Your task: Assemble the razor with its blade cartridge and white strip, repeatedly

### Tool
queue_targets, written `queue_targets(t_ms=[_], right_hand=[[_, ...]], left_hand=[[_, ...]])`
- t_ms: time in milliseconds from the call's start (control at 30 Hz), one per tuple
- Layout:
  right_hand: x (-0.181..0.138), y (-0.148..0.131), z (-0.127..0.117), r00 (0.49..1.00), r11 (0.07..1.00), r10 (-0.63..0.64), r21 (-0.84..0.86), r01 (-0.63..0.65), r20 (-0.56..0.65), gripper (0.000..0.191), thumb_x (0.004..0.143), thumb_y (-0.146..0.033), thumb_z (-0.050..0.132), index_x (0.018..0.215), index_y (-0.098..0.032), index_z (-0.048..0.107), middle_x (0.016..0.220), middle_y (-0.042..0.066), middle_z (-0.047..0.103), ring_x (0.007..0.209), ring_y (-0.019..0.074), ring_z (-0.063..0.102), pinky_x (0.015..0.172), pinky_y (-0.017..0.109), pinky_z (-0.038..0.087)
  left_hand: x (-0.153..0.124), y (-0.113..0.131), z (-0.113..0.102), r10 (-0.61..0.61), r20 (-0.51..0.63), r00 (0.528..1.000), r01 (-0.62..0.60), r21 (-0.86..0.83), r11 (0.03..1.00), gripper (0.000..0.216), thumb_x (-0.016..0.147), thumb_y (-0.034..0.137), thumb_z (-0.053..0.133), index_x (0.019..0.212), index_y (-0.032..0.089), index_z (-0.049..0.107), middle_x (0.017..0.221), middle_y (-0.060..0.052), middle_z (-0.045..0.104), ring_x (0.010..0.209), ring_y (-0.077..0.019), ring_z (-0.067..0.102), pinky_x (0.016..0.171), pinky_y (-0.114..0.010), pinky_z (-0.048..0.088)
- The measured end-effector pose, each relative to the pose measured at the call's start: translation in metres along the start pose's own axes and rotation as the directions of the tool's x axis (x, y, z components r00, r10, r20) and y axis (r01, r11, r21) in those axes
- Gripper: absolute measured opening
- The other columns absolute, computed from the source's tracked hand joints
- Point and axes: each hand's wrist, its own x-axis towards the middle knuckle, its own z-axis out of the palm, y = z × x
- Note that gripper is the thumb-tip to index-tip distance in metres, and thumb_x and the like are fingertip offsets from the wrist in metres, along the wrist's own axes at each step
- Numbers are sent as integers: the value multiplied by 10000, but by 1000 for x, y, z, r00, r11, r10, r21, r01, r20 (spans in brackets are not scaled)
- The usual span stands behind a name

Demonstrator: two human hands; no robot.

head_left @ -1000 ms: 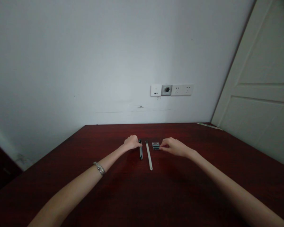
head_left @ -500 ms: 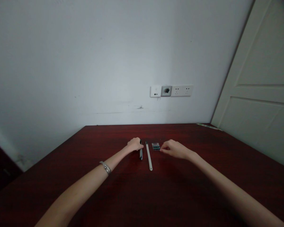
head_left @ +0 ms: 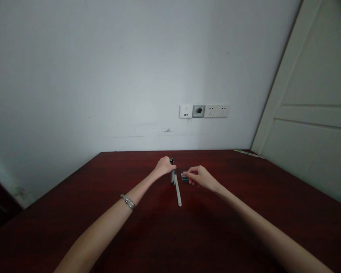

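Note:
My left hand [head_left: 165, 166] is closed around the upper part of what looks like a razor [head_left: 172, 178], with a dark head and a pale, dark-edged handle. The razor is raised over the table, and its handle overlaps the upper end of a white toothbrush [head_left: 178, 192] in view. The toothbrush lies lengthwise, dark bristles away from me, with a hole in its handle end. Right of it is a small clear case [head_left: 184, 178] with dark and teal strips. My right hand [head_left: 197, 176] has its fingers closed at the case's right side, partly covering it.
The dark red wooden table [head_left: 147, 227] reaches to a pale wall [head_left: 130, 76] with a row of sockets [head_left: 204, 111]. A panelled door [head_left: 309, 94] stands on the right. A thin printed strip [head_left: 248, 153] lies at the table's far right edge.
My left hand has lifted the razor and brought it rightward to the toothbrush. My right hand has moved left over the case, closing its fingers at the edge.

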Motion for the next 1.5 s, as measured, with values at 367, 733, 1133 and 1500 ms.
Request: queue_targets(t_ms=[367, 733, 1133, 1500], right_hand=[[-17, -35, 12, 979, 684, -12, -716, -140, -203, 378, 821, -467, 474, 867, -142, 663, 861, 172, 661, 812, 272, 636, 657, 322, 462], [-27, -9, -24, 937, 608, -30, -750, -259, -348, 352, 848, -369, 402, 849, -117, 648, 822, 152, 666, 774, 260, 646, 646, 296, 450], [-52, 108, -98, 930, 685, 175, -639, -351, -323, 362, 782, -435, 458, 655, -147, 638, 676, 109, 655, 662, 204, 624, 560, 243, 343], [-64, 139, -102, 935, 677, 234, -645, -353, -266, 356, 787, -452, 463, 686, -151, 624, 754, 96, 660, 709, 199, 624, 543, 233, 330]], left_hand=[[-3, 64, -3, 63, -115, 991, -67, -25, 997, 243, 658, 335, 586, 724, 117, 673, 712, -103, 662, 688, -194, 618, 556, -229, 396], [-5, 84, 24, 194, -258, 946, -280, -358, 891, 258, 762, 347, 524, 729, 132, 662, 687, -59, 664, 639, -139, 591, 592, -218, 402], [4, 33, 25, 13, -246, 969, -107, -374, 921, 267, 774, 347, 504, 679, 147, 653, 632, -45, 655, 638, -141, 605, 608, -218, 407], [4, -5, 41, -27, -227, 974, -67, -396, 916, 192, 738, 288, 556, 703, 131, 662, 643, -48, 660, 628, -142, 608, 635, -230, 435]])
